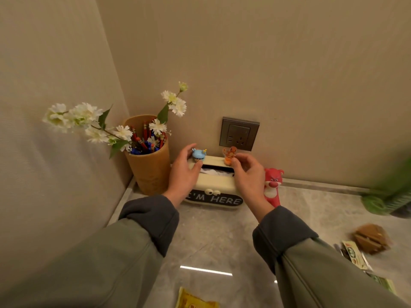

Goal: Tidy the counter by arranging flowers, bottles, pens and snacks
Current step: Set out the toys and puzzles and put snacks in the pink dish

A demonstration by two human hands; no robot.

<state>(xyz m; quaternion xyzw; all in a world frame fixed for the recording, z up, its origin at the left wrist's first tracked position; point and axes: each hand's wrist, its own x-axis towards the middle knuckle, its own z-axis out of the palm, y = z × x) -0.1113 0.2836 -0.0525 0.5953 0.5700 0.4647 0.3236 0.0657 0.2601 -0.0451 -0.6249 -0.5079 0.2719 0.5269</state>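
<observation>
Yellow snack (195, 301) is lying nearest on the surface (211, 236); flowers (84, 116) and pens (144, 141) are standing in the corner cup (151, 172). Left grip (184, 172) is pinching the blue figure (199, 154) and right grip (246, 174) the orange figure (230, 155) atop the tissue box (213, 185). Both are best seated flat and evenly spaced.

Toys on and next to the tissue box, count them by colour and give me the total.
blue toy: 1, on the tissue box
orange toy: 1, on the tissue box
red toy: 1, beside the box
Total: 3
</observation>
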